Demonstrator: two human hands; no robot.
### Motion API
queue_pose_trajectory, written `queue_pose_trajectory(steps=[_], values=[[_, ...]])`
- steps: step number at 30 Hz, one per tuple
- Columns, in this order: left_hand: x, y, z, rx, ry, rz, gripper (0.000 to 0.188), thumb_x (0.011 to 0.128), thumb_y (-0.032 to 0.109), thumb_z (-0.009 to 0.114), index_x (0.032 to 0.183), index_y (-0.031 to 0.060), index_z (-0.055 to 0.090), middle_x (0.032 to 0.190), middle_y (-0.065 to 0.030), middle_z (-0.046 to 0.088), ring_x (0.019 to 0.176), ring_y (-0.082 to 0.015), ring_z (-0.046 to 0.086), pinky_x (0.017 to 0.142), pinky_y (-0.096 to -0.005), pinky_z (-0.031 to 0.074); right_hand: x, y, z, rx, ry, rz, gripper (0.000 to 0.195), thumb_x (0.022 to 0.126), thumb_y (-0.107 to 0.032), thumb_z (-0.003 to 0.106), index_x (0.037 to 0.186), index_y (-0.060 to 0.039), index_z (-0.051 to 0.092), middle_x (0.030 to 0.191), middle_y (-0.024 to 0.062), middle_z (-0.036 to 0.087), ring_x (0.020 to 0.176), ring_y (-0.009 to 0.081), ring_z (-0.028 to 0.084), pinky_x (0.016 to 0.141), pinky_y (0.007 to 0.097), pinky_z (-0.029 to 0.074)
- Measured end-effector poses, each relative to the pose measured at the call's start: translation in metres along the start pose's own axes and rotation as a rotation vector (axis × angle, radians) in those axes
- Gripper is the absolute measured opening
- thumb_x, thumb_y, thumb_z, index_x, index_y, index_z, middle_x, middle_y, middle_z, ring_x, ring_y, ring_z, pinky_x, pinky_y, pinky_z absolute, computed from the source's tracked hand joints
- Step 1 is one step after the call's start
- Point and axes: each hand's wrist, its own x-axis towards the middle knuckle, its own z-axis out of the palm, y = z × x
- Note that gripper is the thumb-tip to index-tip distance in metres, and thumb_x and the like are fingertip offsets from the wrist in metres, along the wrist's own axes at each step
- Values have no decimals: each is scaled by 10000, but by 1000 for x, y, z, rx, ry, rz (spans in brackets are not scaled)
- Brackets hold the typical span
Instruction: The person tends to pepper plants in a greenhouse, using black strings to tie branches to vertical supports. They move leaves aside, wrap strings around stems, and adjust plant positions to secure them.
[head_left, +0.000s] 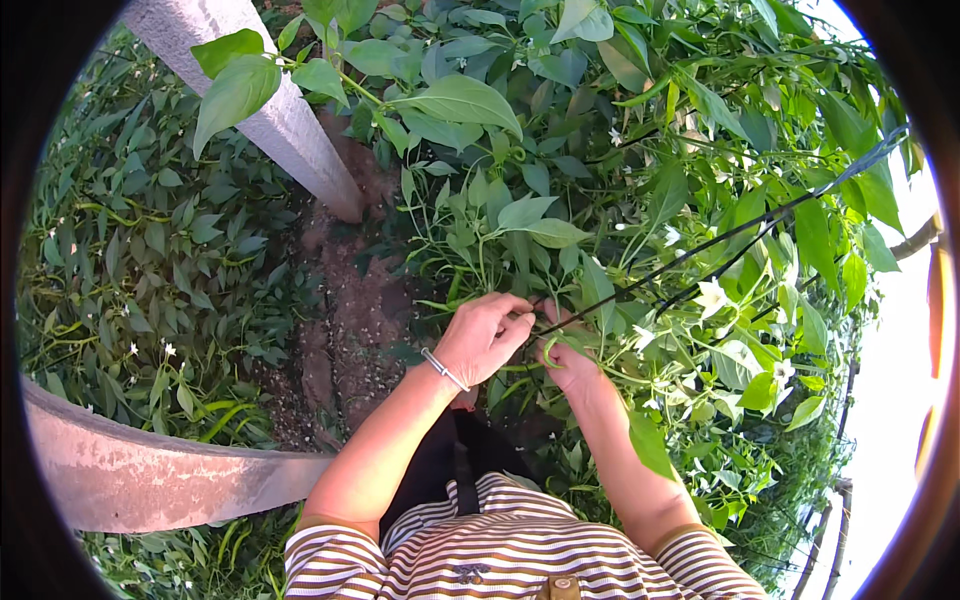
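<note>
Dense pepper plants (525, 217) with white flowers and green peppers stand before me. My left hand (484, 337), with a bangle at the wrist, has its thumb and fingers pinched together on a dark cord (630, 289) among the stems. Close beside it, my right hand (568, 356) reaches in from the other side, its fingers partly hidden by leaves; what it grips cannot be made out. A curled green pepper (551, 352) hangs in front of the right hand. From the hands the cord runs up to the right, towards a bluish bundle of twine (870, 159).
A pale concrete post (300, 142) rises from the bare soil path (352, 300) at upper left. Another pale, curved-looking post or beam (165, 476) crosses the lower left. More pepper plants (165, 225) grow left of the path. Wooden poles (832, 540) stand at the right edge.
</note>
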Motion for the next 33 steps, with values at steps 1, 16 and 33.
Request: queue_pose_trajectory(steps=[1,16,33], values=[[0,0,1,13,-1,16,211,887,131,603,998,-42,650,846,-97,638,722,-136,621,664,-257,493,3,3,4,-94,96,50,222,927,-163,546,1144,-122,566,724,-53,518,477,38,345,404,204,236],[-1,-16,15,126,52,226,206,865,101,626,1025,-27,647,915,-169,646,810,-312,653,738,-347,521,-5,21,60,-731,79,174,87,900,-198,492,880,-122,529,621,-40,452,465,71,366,402,246,229],[10,-14,9,150,251,67,152,862,99,599,917,-26,664,811,-184,660,712,-309,663,653,-357,514,-54,-10,50,-161,172,-37,186,969,-245,524,1057,-99,597,593,-84,288,488,44,254,434,206,230]])
